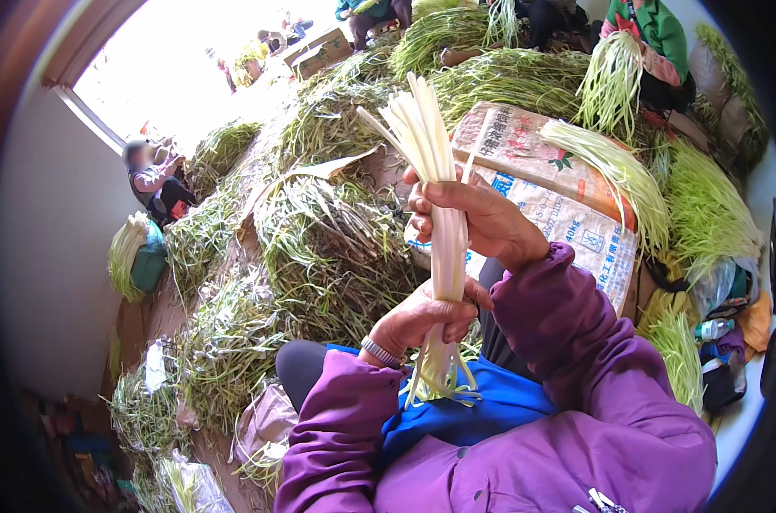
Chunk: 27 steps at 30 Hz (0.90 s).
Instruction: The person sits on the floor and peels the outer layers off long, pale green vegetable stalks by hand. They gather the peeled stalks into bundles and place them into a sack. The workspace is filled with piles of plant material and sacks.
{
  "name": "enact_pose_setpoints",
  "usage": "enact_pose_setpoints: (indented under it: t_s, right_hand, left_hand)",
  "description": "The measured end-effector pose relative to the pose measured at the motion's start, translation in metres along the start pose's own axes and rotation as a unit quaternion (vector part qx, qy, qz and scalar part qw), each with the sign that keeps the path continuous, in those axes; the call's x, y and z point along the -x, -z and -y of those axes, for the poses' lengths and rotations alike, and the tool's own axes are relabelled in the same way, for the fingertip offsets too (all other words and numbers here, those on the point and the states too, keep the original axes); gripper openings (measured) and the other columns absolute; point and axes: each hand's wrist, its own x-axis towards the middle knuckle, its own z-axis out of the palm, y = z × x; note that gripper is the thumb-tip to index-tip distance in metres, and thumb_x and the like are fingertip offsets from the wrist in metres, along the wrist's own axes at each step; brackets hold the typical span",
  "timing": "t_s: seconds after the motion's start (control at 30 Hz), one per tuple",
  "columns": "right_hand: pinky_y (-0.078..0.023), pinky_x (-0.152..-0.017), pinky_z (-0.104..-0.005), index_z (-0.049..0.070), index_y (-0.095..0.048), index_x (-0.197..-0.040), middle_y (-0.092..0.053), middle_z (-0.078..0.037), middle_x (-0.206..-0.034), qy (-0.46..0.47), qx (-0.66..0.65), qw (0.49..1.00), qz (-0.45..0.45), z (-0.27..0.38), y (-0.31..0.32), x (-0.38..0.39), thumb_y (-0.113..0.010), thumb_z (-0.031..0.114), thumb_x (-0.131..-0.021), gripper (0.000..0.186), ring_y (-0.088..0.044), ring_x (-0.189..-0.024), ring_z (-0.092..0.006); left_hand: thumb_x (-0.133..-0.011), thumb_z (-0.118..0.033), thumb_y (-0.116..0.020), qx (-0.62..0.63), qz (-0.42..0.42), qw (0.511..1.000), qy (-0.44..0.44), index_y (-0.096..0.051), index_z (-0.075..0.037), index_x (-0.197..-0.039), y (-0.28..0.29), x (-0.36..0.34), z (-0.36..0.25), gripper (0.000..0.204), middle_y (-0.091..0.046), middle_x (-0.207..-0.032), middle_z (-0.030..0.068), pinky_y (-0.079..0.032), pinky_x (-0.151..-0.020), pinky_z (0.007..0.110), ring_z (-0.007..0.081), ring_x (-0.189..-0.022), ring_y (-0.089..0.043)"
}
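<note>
Purple sleeves are coming in from the lower edge, a blue apron lying over the lap between them. The left hand, a band on its wrist, is gripping the lower part of a bunch of pale stalks, fingers wrapped around it, with the frayed yellowish ends hanging out just below the fist over the apron. The right hand is closing around the same bunch higher up, fingers curled across the stalks. The bunch is standing nearly upright in front of the chest, its white tips fanning out above the right hand.

Just behind the hands, a printed sack is lying flat, with a yellow-green bundle resting across it. To the left of the hands, a big heap of green stalks is covering the floor, running away toward the bright doorway. More yellow-green bundles are piling up at the right.

Further off at the left, a person is crouching beside the heap, next to a teal bag with a pale bundle leaning on it. At the top right, another person in a green jacket is holding a hanging bundle. More people are showing small in the doorway, too small to tell details.
</note>
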Motion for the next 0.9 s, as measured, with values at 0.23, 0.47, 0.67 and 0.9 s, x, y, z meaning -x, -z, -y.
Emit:
enact_pose_setpoints:
  t_s: [0.23,0.47,0.67,0.9]
  right_hand:
    - [-0.051,-0.063,-0.029,0.004,-0.057,-0.097,-0.056,-0.002,-0.078,0.056,0.073,0.994,-0.066,0.003,0.007,-0.012,-0.063,0.02,-0.086,0.02,-0.058,-0.068,-0.0119]
    - [-0.054,-0.061,-0.0362,-0.008,-0.053,-0.108,-0.058,-0.013,-0.075,0.291,0.214,0.9,-0.243,0.108,0.064,0.0,-0.054,0.018,-0.091,0.032,-0.06,-0.066,-0.0242]
    - [-0.053,-0.058,-0.0339,0.001,-0.059,-0.098,-0.059,-0.007,-0.077,0.422,0.397,0.715,-0.391,0.189,0.056,0.051,-0.061,0.018,-0.087,0.021,-0.058,-0.064,-0.0172]
    - [-0.056,-0.059,-0.0347,0.001,-0.043,-0.134,-0.059,-0.014,-0.098,0.291,0.775,0.493,-0.269,0.198,0.119,0.053,-0.053,-0.003,-0.085,0.051,-0.058,-0.071,-0.0151]
  left_hand:
    - [-0.075,-0.018,-0.071,-0.174,-0.111,0.978,-0.018,-0.059,-0.001,-0.108,0.014,-0.012,-0.012,0.039,-0.06,-0.069,0.0036,-0.047,-0.056,0.025,0.012,-0.058,-0.058]
    - [-0.083,-0.01,-0.067,-0.315,-0.339,0.856,-0.228,-0.052,0.0,-0.122,0.032,-0.018,-0.04,0.043,-0.061,-0.112,0.0124,-0.048,-0.085,0.026,0.0163,-0.102,-0.057]
    - [-0.087,-0.022,-0.061,-0.313,-0.36,0.875,-0.08,-0.059,-0.005,-0.113,0.087,0.022,0.002,0.031,-0.067,-0.102,0.0054,-0.044,-0.068,0.022,0.0096,-0.085,-0.061]
    - [-0.086,-0.014,-0.065,-0.209,-0.363,0.906,0.066,-0.059,0.0,-0.11,0.113,0.012,0.07,0.028,-0.067,-0.095,0.007,-0.049,-0.075,0.024,0.0116,-0.083,-0.061]
